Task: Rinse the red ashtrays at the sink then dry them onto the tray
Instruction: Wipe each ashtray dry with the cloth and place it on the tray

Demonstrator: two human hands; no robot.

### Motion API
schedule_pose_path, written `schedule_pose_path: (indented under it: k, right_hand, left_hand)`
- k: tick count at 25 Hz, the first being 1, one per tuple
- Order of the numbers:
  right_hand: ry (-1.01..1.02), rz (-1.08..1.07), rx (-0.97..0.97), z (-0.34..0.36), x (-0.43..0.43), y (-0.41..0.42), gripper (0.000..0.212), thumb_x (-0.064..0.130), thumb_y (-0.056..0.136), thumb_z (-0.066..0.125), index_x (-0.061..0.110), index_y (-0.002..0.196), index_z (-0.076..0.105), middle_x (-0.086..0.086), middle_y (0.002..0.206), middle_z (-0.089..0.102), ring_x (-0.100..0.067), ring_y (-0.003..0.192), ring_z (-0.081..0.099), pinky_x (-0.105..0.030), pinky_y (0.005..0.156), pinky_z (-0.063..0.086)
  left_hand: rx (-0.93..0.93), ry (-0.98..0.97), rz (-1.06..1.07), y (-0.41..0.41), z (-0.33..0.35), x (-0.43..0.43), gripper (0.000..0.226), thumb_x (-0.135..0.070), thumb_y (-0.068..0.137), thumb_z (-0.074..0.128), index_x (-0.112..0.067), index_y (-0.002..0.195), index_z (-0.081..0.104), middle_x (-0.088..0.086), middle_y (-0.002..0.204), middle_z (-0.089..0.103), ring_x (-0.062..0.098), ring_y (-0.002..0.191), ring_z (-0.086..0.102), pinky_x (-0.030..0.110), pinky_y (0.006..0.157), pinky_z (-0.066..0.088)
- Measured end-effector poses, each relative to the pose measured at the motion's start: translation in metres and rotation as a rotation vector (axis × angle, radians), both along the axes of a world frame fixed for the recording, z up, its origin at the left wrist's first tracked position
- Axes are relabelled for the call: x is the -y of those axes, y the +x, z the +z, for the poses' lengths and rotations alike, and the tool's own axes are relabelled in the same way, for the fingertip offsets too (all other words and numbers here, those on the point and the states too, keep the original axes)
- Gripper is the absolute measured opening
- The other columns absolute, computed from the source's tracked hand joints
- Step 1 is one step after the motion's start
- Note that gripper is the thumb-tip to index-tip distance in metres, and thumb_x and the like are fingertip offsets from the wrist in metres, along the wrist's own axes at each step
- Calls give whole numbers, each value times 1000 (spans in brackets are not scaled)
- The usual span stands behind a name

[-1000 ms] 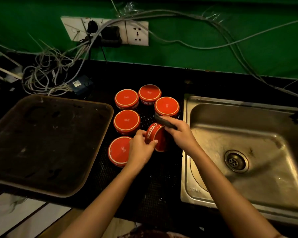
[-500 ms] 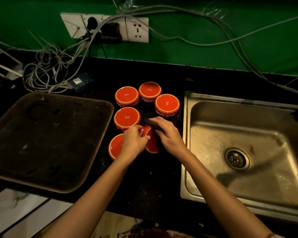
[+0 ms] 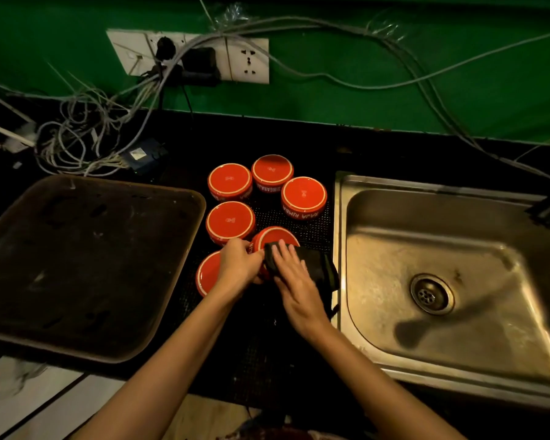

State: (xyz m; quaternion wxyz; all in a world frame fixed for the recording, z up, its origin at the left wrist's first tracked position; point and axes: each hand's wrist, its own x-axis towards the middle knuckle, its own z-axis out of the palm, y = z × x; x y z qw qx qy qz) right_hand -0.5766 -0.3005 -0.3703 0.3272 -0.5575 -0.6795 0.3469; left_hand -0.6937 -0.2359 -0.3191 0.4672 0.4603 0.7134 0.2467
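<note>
Several red ashtrays stand upside down on a black mat between tray and sink. One red ashtray [image 3: 275, 236] is gripped at its left side by my left hand [image 3: 238, 265]. My right hand [image 3: 294, 281] presses a dark cloth [image 3: 318, 265] against that ashtray's right side. Another ashtray [image 3: 207, 273] lies half hidden under my left hand. Others sit behind: one [image 3: 231, 219], one [image 3: 230, 181], one [image 3: 272, 169] and one [image 3: 304, 195]. The dark metal tray [image 3: 86, 265] on the left holds nothing. The steel sink [image 3: 442, 281] is on the right.
A tangle of grey cables [image 3: 86, 138] and a small black adapter [image 3: 140, 155] lie behind the tray. Wall sockets [image 3: 204, 55] with plugs sit on the green wall above. The counter's front edge runs just below the tray and mat.
The held ashtray has gone from tilted on its edge to nearly flat, bottom up. My right hand slid over it with the cloth, which now shows spread out toward the sink.
</note>
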Motion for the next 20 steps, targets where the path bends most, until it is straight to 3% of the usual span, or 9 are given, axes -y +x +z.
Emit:
schedule_pose_path:
  k: [3, 5, 7, 9, 12, 15, 20]
  right_hand:
    - [-67, -45, -82, 0, -32, 17, 54, 8, 99, 41, 22, 147, 21, 8, 154, 15, -10, 145, 5, -24, 116, 4]
    - [-221, -157, -282, 4, -52, 25, 48, 6, 97, 43, 16, 144, 34, 1, 147, 36, -17, 139, 30, -23, 111, 26]
    - [-401, -201, -538, 11, -62, 36, 41, 4, 96, 44, 11, 137, 47, -6, 126, 59, -23, 116, 57, -30, 97, 46]
    - [-578, -161, -736, 19, -66, 53, 37, 4, 96, 43, 11, 130, 54, -10, 111, 66, -23, 97, 64, -35, 85, 52]
    - [-674, -22, -823, 31, -67, 73, 35, 3, 94, 45, 14, 125, 57, -14, 114, 66, -25, 97, 64, -35, 84, 53]
    - [-579, 66, -650, 47, -67, 73, 34, 4, 94, 46, 13, 125, 57, -11, 115, 64, -21, 103, 62, -30, 86, 52]
    - [-82, 262, 205, 55, -50, 56, 30, 4, 89, 57, 11, 118, 59, -4, 113, 61, -13, 103, 53, -18, 84, 36]
  left_hand:
    - [22, -20, -27, 0, -1, 2, 30, -9, 87, 63, 8, 111, 60, 22, 99, 67, 33, 71, 69, 47, 61, 59]
    - [17, -15, -25, 0, -1, 6, 39, -12, 87, 63, 9, 119, 55, 21, 105, 66, 28, 70, 68, 44, 61, 60]
    - [16, 17, -52, -1, 1, 9, 38, -13, 87, 64, 4, 121, 55, 16, 106, 66, 26, 77, 68, 41, 63, 60]
    - [-17, 99, -100, -4, 3, 11, 38, -13, 86, 66, -4, 122, 57, 9, 109, 66, 23, 90, 67, 39, 72, 59]
    - [-74, 268, -247, -10, 9, 12, 45, -9, 80, 71, -10, 123, 58, -4, 111, 59, 11, 104, 56, 29, 94, 47]
    - [-168, 429, -465, -16, 13, 10, 46, -4, 72, 74, -15, 115, 60, -3, 113, 59, 9, 106, 53, 21, 91, 42]
    - [-277, 647, -651, -21, 0, 6, 37, 9, 65, 65, -9, 96, 61, 0, 98, 56, 7, 89, 51, 12, 76, 40]
